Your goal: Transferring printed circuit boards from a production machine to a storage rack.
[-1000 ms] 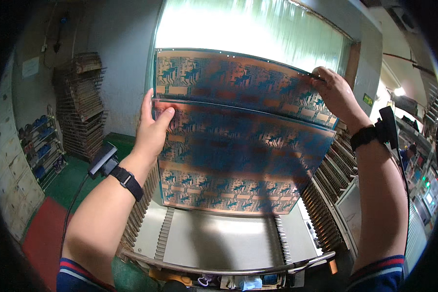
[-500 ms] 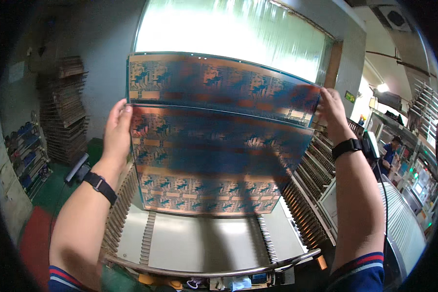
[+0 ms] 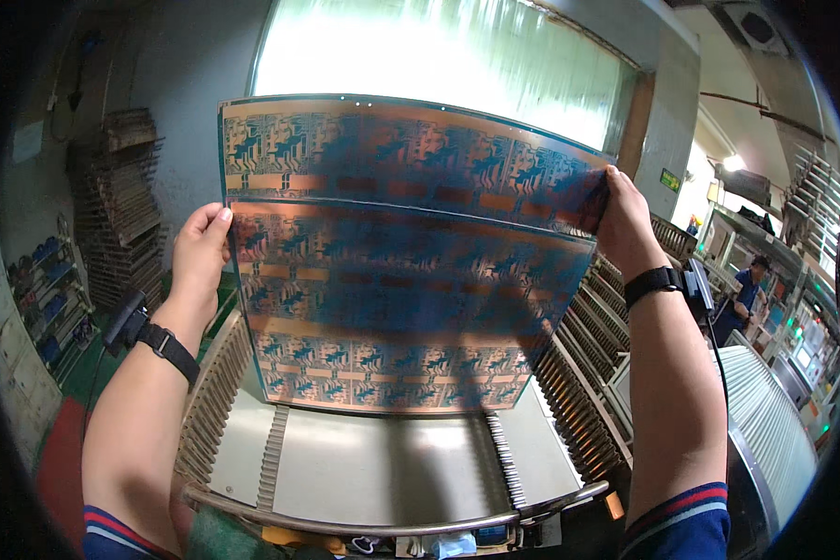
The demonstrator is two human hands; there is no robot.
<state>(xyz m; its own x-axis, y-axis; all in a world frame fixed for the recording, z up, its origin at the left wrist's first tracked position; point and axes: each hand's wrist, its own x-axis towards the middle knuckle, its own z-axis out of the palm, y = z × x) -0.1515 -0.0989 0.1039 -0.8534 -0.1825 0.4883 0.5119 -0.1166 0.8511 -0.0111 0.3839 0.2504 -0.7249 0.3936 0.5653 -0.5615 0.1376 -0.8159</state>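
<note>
Two large copper-coloured circuit board panels with dark blue trace patterns overlap in front of me. The lower front panel [image 3: 392,280] covers part of the rear panel [image 3: 392,149], whose top strip rises above it. My left hand [image 3: 201,247] is closed at the left edge, thumb by the front panel's upper corner. At the right edge my right hand [image 3: 628,219] is closed, thumb near the rear panel's upper corner, the other fingers mostly hidden. Whether each hand grips one panel or both I cannot tell. The panels' lower edge is over a slotted rack [image 3: 383,457].
Ridged side walls [image 3: 210,392] flank the rack, with a curved metal rail [image 3: 392,528] at its front. Stacked racks [image 3: 121,205] stand at the left wall. A bright window [image 3: 439,65] is behind. Far right, a person [image 3: 747,289] stands near machines and a ribbed surface [image 3: 765,401].
The panels' upper part has shifted slightly left. My left hand has moved left with the edge, and my right hand has come in closer around the right edge.
</note>
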